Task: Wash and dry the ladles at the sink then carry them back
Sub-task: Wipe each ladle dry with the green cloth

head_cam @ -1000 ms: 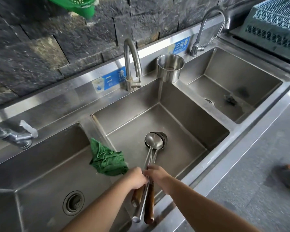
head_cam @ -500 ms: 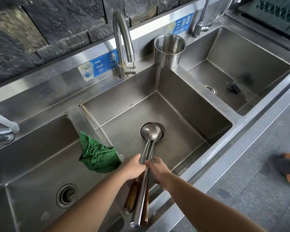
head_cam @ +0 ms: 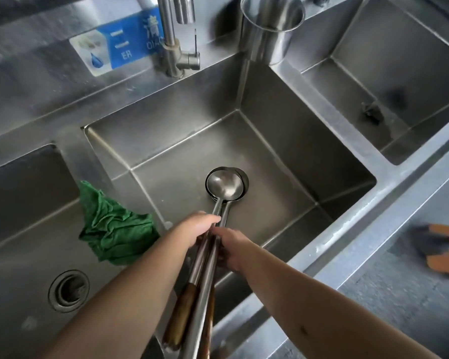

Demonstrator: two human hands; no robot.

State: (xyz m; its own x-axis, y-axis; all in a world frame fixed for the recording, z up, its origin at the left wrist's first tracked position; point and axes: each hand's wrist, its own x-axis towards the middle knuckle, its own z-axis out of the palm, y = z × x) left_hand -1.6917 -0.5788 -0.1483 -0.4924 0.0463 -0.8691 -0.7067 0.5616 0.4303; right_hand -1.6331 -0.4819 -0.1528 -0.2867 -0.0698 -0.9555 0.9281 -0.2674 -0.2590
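light: soft, even daylight | glare: mild sheen on steel sink (head_cam: 389, 182) | blur: edges smeared | distortion: wide-angle bowing

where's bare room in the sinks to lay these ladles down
Middle basin floor is bare right of and behind the ladle bowls. Left basin is bare between green cloth and drain. Crowded where left hand and right hand grip the handles.

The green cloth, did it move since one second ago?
No. The cloth stays draped over the divider left of the middle basin; only the camera moved.
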